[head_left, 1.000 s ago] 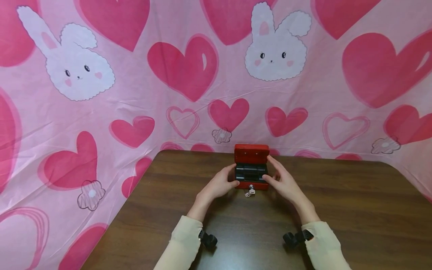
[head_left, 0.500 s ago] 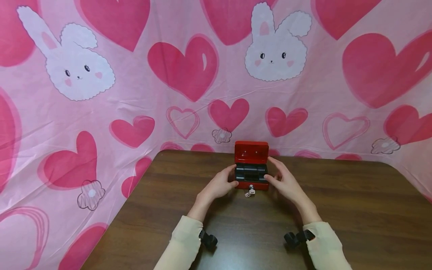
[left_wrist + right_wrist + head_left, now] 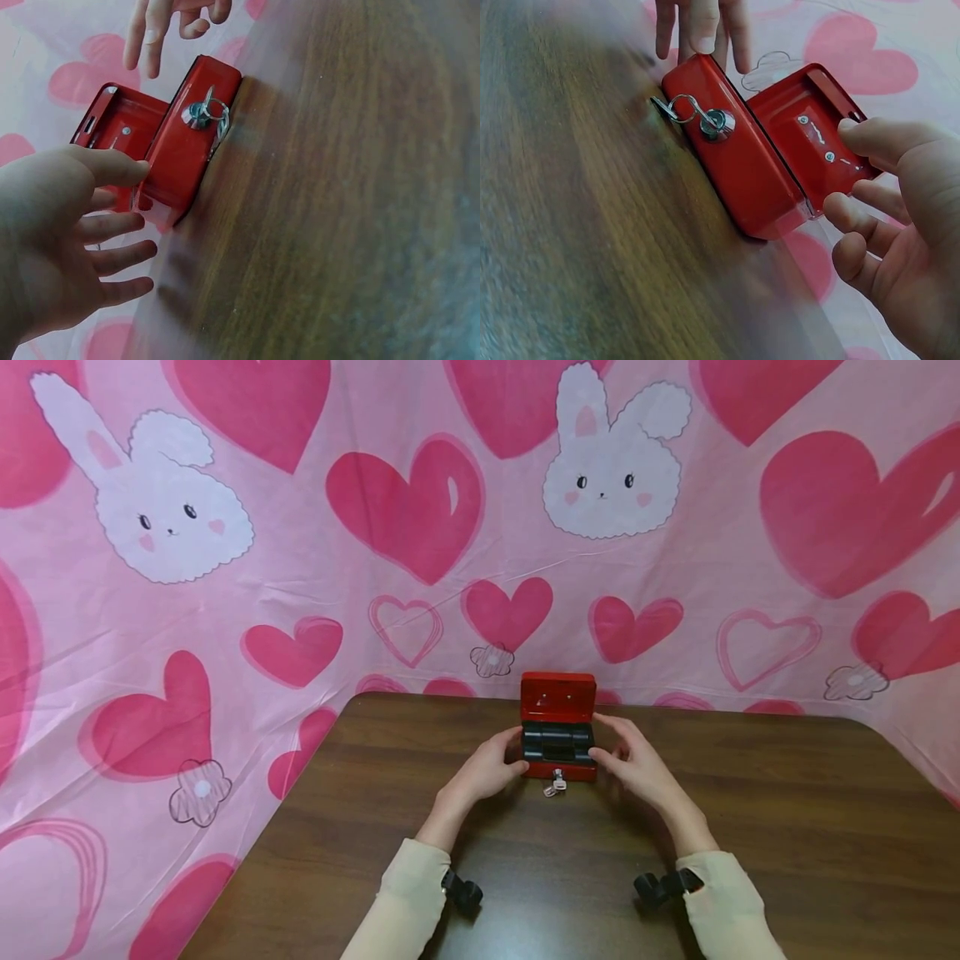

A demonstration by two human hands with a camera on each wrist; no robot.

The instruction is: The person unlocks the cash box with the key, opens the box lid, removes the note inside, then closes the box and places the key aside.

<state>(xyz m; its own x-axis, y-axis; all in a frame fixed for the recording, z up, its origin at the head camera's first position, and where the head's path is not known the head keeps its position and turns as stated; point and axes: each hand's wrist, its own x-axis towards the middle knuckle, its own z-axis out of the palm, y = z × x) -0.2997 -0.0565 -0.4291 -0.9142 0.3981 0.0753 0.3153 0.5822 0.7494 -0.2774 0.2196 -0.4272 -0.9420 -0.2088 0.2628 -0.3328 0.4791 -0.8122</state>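
A small red cash box [image 3: 559, 772] stands on the table with its lid [image 3: 558, 697] raised at the back. Inside sits a black tray [image 3: 558, 742] with compartments. A ring of keys [image 3: 217, 118] hangs at the lock on the front. My left hand [image 3: 486, 766] is at the box's left side, its thumb touching the front corner and the other fingers extended. At the right side is my right hand [image 3: 637, 766], index finger near the lid's lower edge and remaining fingers loosely bent; in the right wrist view nothing is in its grasp.
The brown wooden table [image 3: 540, 868] reaches back to a pink cloth [image 3: 510, 552] printed with hearts and rabbits. The box stands near the table's far edge. Black wrist cameras [image 3: 467, 895] sit by both sleeve cuffs.
The lid has tipped further back and stands higher. My right hand has drawn slightly to the right, its index finger lowering from the lid's edge. The left hand stays in place.
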